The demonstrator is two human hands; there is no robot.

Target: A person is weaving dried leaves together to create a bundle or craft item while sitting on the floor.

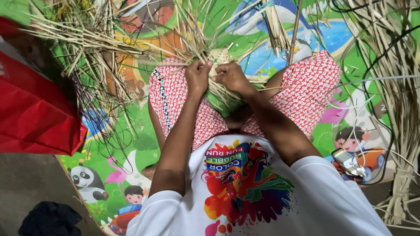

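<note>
both hands on the weave, straw all around

down on the play mat (144, 144) a person sits cross-legged in a red patterned skirt (175, 94), and the small woven piece (220, 56) sits just past the knees, near the mat's far edge, so both arms reach it without stretching. the left hand (197, 75) is curled nearly into a fist, fingers folded over pale strips where they leave the weave, seemingly to keep them taut. the right hand (232, 76) is likewise closed, knuckles up, pinching strands right beside the woven piece; the two hands almost touch, which looks like it keeps the loose ends from springing apart. long dry straw strips (83, 39) fan out from the work toward the mat's far left corner, and another sheaf (400, 87) hangs along the right edge. a red bag (35, 109) lies off the left edge. a white charger with cables (350, 162) rests near the right edge, beside the person's elbow.
</note>
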